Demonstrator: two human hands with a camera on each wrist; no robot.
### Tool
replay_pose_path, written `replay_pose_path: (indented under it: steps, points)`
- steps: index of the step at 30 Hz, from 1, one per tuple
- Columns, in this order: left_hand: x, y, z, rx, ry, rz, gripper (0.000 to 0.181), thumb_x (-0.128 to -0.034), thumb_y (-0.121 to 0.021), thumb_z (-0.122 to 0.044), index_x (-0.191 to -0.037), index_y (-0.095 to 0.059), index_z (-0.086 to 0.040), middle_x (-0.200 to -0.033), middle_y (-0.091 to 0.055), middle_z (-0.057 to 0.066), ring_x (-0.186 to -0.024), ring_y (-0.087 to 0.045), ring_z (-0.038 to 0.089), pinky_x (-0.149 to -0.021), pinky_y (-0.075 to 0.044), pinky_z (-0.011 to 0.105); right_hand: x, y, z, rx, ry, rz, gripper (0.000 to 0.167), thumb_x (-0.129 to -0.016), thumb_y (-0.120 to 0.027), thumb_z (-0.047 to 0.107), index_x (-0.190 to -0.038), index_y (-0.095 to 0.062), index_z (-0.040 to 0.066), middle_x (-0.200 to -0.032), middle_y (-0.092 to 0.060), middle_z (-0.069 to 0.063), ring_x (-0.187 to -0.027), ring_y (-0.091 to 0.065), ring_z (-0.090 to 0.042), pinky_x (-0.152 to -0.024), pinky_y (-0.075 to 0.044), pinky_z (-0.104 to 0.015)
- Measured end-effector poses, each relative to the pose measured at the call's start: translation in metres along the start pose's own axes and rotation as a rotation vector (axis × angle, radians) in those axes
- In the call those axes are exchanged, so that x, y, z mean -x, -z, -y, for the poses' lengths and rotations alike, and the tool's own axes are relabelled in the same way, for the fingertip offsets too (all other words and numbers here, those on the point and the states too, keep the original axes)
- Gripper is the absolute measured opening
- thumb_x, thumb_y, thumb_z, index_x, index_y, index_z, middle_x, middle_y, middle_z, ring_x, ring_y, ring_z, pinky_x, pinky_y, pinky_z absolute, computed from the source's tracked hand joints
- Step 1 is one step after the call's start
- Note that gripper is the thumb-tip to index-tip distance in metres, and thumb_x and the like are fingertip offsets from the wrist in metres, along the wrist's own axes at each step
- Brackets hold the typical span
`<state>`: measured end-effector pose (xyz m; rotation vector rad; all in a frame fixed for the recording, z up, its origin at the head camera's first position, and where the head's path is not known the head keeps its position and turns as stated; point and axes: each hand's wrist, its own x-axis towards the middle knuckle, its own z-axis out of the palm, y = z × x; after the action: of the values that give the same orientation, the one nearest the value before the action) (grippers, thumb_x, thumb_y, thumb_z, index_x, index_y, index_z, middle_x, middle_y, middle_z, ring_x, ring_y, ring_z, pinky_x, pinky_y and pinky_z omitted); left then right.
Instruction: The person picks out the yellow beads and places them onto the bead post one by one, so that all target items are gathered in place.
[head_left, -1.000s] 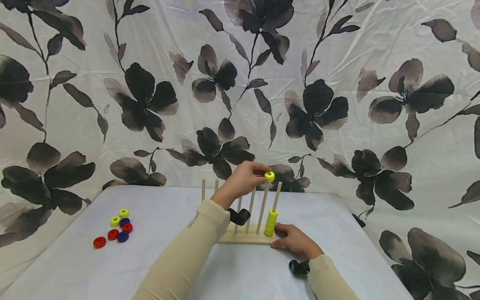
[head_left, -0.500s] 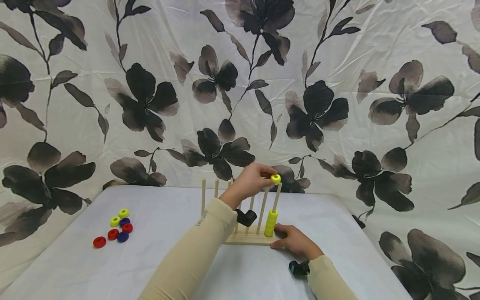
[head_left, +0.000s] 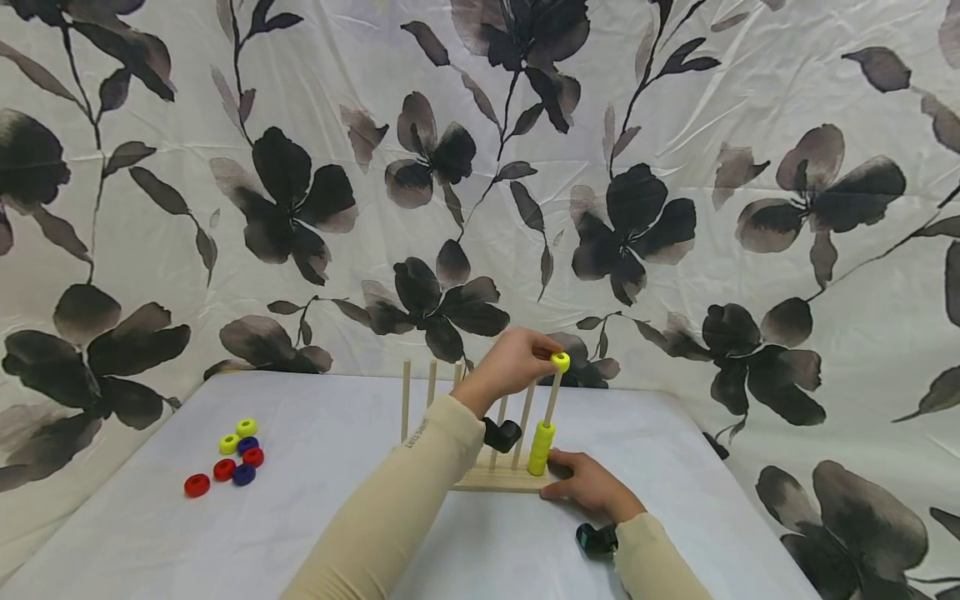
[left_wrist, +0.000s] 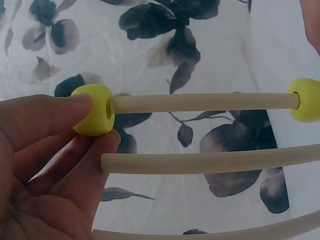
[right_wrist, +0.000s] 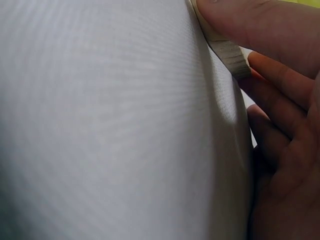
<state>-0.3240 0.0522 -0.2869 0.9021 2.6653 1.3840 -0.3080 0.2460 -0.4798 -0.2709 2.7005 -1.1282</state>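
Observation:
My left hand (head_left: 513, 367) pinches a yellow bead (left_wrist: 97, 111) between thumb and fingers at the tip of the rightmost wooden peg (left_wrist: 205, 102). In the left wrist view the peg's end meets the bead's hole. Lower on that peg sits a stack of yellow beads (head_left: 541, 448). The peg rack's wooden base (head_left: 501, 479) lies flat on the table, partly hidden behind my left forearm. At its right end my right hand (head_left: 592, 483) grips the base; the right wrist view has the thumb and fingers on either side of the base corner (right_wrist: 232, 60).
Several loose beads lie on the left of the white table (head_left: 315, 467): yellow beads (head_left: 228, 443), red beads (head_left: 197, 485) and blue beads (head_left: 243, 474). The rack's other pegs (head_left: 406, 400) stand upright left of the stacked one. A floral cloth (head_left: 637, 225) hangs behind the table.
My left hand has carried the yellow bead rightward and slightly down, from left of the rightmost peg onto its tip. My right hand has stayed at the base.

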Motion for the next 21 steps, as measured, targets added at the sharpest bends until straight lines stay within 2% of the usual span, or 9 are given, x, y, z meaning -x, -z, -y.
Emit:
replay_pose_path:
  steps: [8, 14, 21]
  points:
    - [-0.0048, -0.0035, 0.0007, -0.051, -0.011, -0.003, 0.031, -0.0893, -0.067, -0.009, -0.120, -0.068, -0.007, -0.115, -0.070, 0.007, -0.103, -0.067, 0.016, -0.082, -0.056, 0.023, 0.0003, 0.0004, -0.0003, -0.018, 0.012, -0.001, 0.075, -0.072, -0.083, 0.033, -0.140, -0.054, 0.017, -0.149, -0.046, -0.012, -0.142, -0.034, -0.038, -0.114, -0.023, -0.063]
    - [-0.0043, -0.0023, -0.0002, -0.094, -0.011, 0.009, 0.031, -0.0892, -0.067, -0.010, -0.120, -0.069, -0.009, -0.117, -0.069, 0.006, -0.108, -0.064, 0.018, -0.087, -0.055, 0.028, -0.0003, -0.0001, -0.0019, -0.012, 0.047, 0.002, 0.074, -0.073, -0.083, 0.032, -0.139, -0.054, 0.016, -0.148, -0.046, -0.013, -0.142, -0.034, -0.038, -0.114, -0.023, -0.063]
    - [-0.0028, 0.0000, 0.0007, -0.087, -0.006, 0.019, 0.031, -0.0903, -0.065, -0.012, -0.121, -0.069, -0.011, -0.119, -0.068, 0.004, -0.111, -0.063, 0.017, -0.089, -0.055, 0.030, -0.0005, 0.0009, -0.0022, -0.006, 0.035, 0.010, 0.076, -0.073, -0.083, 0.033, -0.141, -0.052, 0.015, -0.149, -0.045, -0.014, -0.141, -0.034, -0.039, -0.113, -0.024, -0.063]
